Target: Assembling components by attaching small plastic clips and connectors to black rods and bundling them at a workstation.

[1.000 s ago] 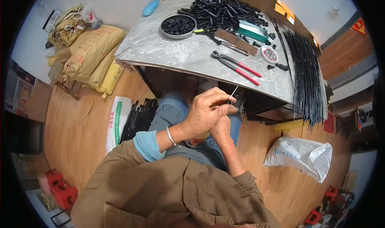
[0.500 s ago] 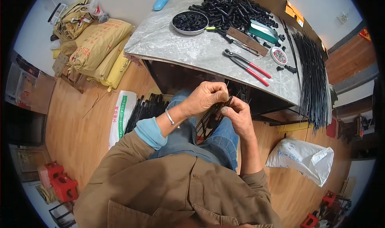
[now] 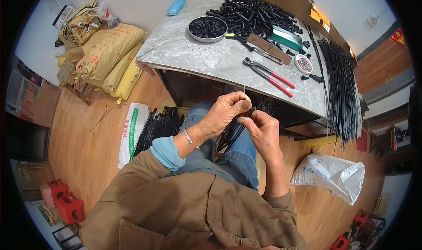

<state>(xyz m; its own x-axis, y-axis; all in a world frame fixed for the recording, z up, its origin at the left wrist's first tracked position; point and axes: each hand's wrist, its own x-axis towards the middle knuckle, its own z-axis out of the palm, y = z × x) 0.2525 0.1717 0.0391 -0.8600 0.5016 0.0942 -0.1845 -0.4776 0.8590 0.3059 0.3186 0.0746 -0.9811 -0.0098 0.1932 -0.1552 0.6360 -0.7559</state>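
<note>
My left hand point(image 3: 225, 111), with a bracelet at its wrist, pinches a thin rod point(image 3: 245, 88) whose tip sticks up past the fingertips. Close beside it, nearly touching, my right hand point(image 3: 263, 129) has its thumb and fingers closed on something small and dark that I cannot make out. Both hands are above my lap, in front of the table edge. Below them, several long thin black rods point(image 3: 227, 135) slant down between my knees; their lower ends are hard to see.
On the grey table point(image 3: 176, 47) lie red-handled pincers point(image 3: 269, 77), a bowl of small black rings point(image 3: 207, 29), a heap of black handle-like parts point(image 3: 255, 14) and a bundle of black rods point(image 3: 336, 87). Black-ended rods point(image 3: 158, 129) lie left of my legs; a white sack point(image 3: 327, 177) is at right.
Both hands have shifted slightly; my right hand is a little lower and its fingers have turned more inward. The thin rod's tip now shows more clearly above my left fingers. The view has tilted a little.
</note>
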